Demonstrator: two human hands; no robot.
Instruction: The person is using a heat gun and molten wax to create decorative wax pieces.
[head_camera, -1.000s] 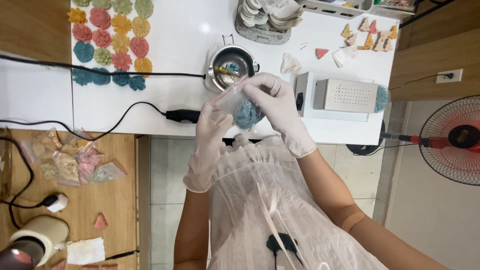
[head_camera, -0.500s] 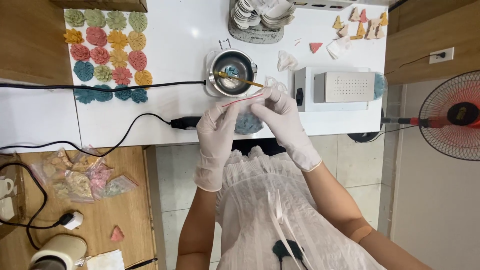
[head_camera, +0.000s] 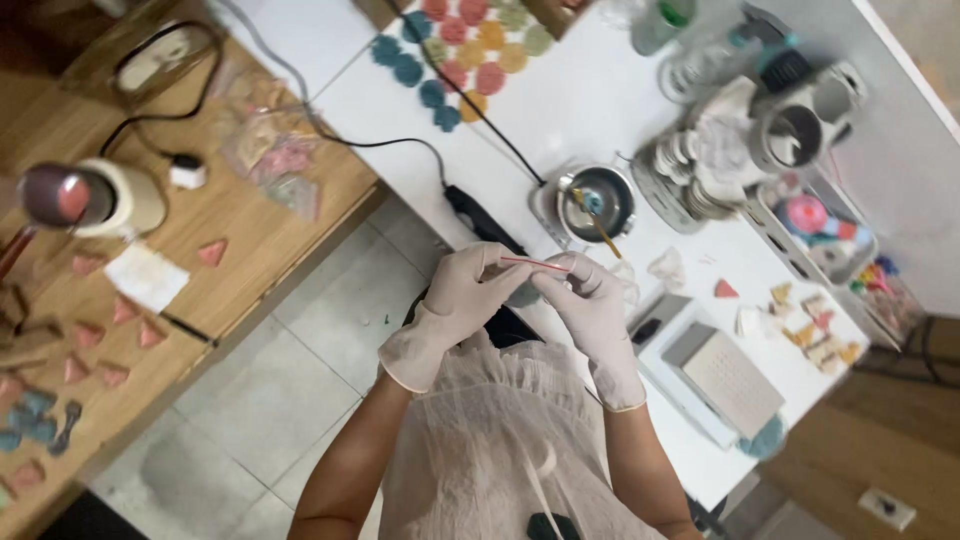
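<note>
Both my hands wear white gloves and meet in front of my chest. My left hand (head_camera: 462, 300) and my right hand (head_camera: 590, 305) pinch the two ends of a small clear bag with a red seal strip (head_camera: 530, 264). A blue piece (head_camera: 523, 295) shows just under the strip between the hands; whether it is inside the bag is unclear. Just beyond the hands a small metal melting pot (head_camera: 597, 200) with a wooden stick (head_camera: 598, 226) in it stands on the white table (head_camera: 560, 90).
Rows of round coloured pieces (head_camera: 470, 50) lie on the white table, crossed by a black cable (head_camera: 400, 142). A grey box with a perforated top (head_camera: 728, 385) is at the right. A wooden bench (head_camera: 150, 250) at left holds triangular pieces, bags and a heat tool.
The view has swung and tilted, so the table now runs diagonally. My hands still hold the red-strip bag, now stretched level between the fingertips.
</note>
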